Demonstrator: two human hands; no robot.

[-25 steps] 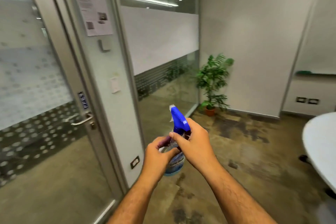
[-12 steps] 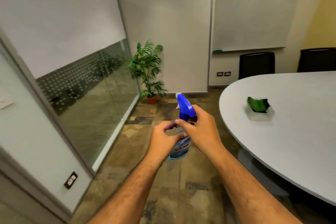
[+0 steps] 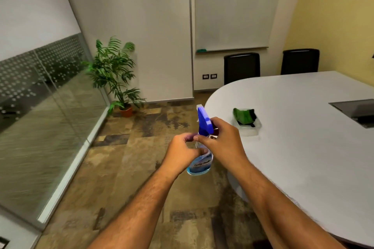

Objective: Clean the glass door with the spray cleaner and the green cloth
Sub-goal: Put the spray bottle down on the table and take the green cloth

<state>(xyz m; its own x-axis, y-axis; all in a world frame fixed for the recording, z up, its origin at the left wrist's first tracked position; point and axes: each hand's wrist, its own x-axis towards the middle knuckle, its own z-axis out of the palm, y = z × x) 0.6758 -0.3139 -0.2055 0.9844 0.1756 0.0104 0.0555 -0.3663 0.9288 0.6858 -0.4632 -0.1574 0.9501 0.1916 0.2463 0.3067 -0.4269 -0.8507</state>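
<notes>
Beside the white table (image 3: 303,157), you are gripping the spray bottle (image 3: 200,159) with both hands, left hand (image 3: 182,153) round its body, right hand (image 3: 224,143) at the neck; be keeping it upright while reaching for the green cloth (image 3: 242,116) in its clear tray (image 3: 250,129).

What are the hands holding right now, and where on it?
Both hold the spray bottle. The left hand grips its clear body from the left; the right hand wraps the neck just below the blue trigger head. The green cloth is untouched.
</notes>
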